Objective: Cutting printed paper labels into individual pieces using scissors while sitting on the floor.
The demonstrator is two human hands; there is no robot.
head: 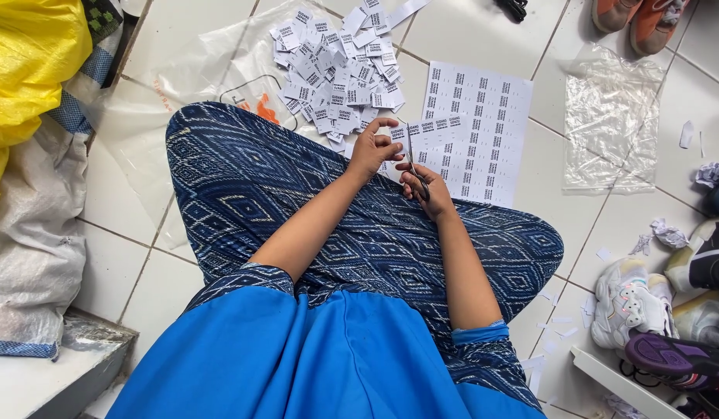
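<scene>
Seated cross-legged, both forearms bare and reaching forward over the lap. Left hand (372,147) raised, thumb and fingers pinched together, other fingers fanned. Right hand (423,190) just beside it, lower, fingers curled closed in a grip, wrist angled inward.

The setting appears to be a small home workshop or storeroom where work is done seated on a white tiled floor (142,287). Shoes (646,310) lie loose along the right edge beside a low white shelf (615,380). A yellow bag (25,62) and a grey woven sack (33,233) are stacked at the left, with a clear plastic bag (611,124) and paper scraps (666,231) strewn about.
</scene>
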